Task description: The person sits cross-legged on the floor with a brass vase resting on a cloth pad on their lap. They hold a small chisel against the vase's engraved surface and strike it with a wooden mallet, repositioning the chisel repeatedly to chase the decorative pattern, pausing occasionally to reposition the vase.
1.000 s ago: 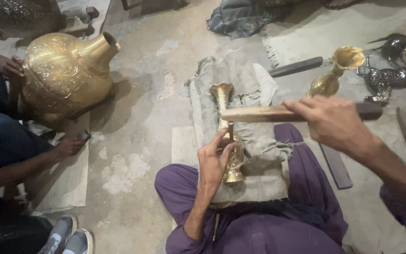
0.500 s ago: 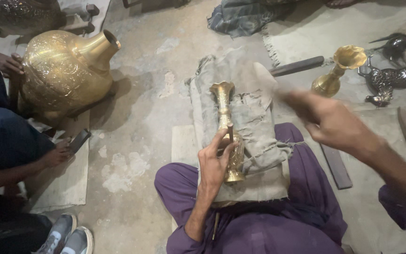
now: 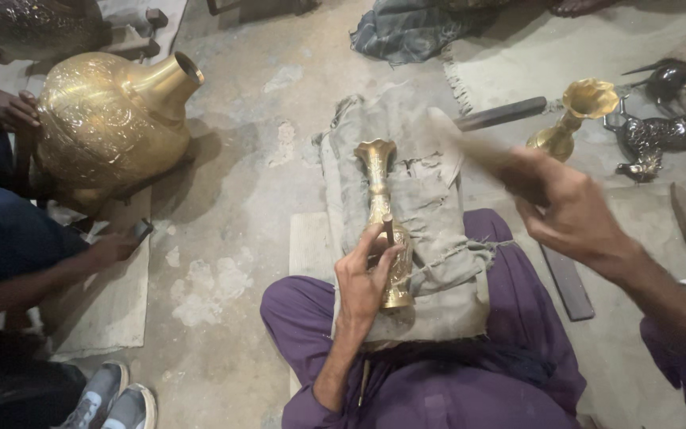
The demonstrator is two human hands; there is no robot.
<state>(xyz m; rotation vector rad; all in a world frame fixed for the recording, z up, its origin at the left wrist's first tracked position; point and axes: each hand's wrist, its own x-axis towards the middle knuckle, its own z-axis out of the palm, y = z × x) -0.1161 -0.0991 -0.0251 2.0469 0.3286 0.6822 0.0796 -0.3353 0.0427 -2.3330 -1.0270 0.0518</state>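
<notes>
A slim brass vase (image 3: pixel 380 208) lies on a grey folded cloth (image 3: pixel 430 230) over my lap, its flared mouth pointing away from me. My left hand (image 3: pixel 367 274) rests on the vase's lower body and pinches a small dark chisel (image 3: pixel 388 229) upright against the metal. My right hand (image 3: pixel 565 210) is raised to the right of the vase, gripping a wooden mallet (image 3: pixel 478 147) that is blurred by motion.
A large engraved brass pot (image 3: pixel 109 123) stands at the left, with another person's hands (image 3: pixel 113 246) beside it. A second brass vase (image 3: pixel 569 119) and dark metal figurines (image 3: pixel 660 131) sit at the right. Flat metal bars (image 3: pixel 565 278) lie on the concrete floor.
The right hand swung the mallet from level over the vase, up and to the right, and it is now blurred above the cloth. The left hand keeps its hold on the vase and chisel.
</notes>
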